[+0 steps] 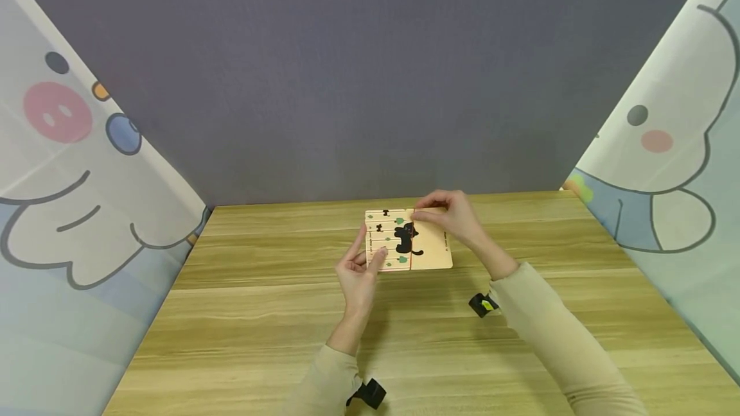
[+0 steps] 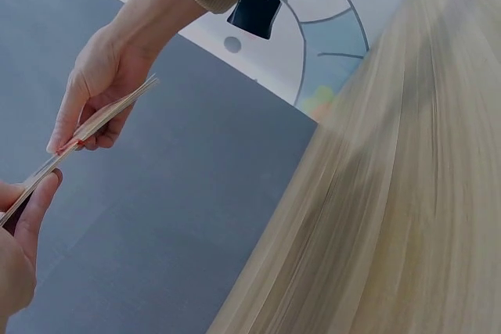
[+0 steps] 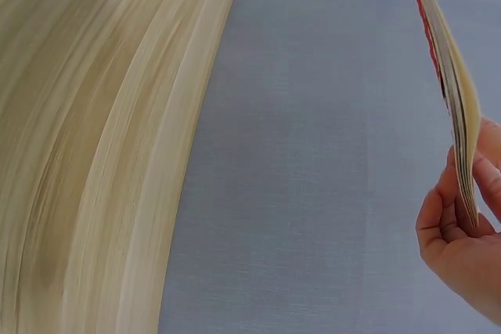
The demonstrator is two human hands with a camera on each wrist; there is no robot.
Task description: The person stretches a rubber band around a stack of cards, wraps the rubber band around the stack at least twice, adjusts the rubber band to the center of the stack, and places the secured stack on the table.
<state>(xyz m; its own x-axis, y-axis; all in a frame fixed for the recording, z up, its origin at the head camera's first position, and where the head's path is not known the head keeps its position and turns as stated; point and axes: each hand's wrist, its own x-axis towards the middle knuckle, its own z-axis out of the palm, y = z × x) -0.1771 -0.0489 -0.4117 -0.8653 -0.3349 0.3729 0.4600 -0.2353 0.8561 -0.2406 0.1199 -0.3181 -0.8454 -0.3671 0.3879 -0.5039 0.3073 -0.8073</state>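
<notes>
A thin cream notebook with a black cat, small green leaves and dark lines on its cover is held up above the table. My left hand grips its left end, thumb on the cover and fingers behind. A thin red cord crosses the cover from top edge to bottom edge. My right hand pinches the cord at the notebook's top edge. Seen edge-on in the right wrist view, the notebook shows several slightly bowed pages, with red running along one side.
Below the hands lies a wood-grain table. A dark grey panel stands along its back edge. Cartoon-printed curtains flank both sides. Black wrist cameras hang from both sleeves.
</notes>
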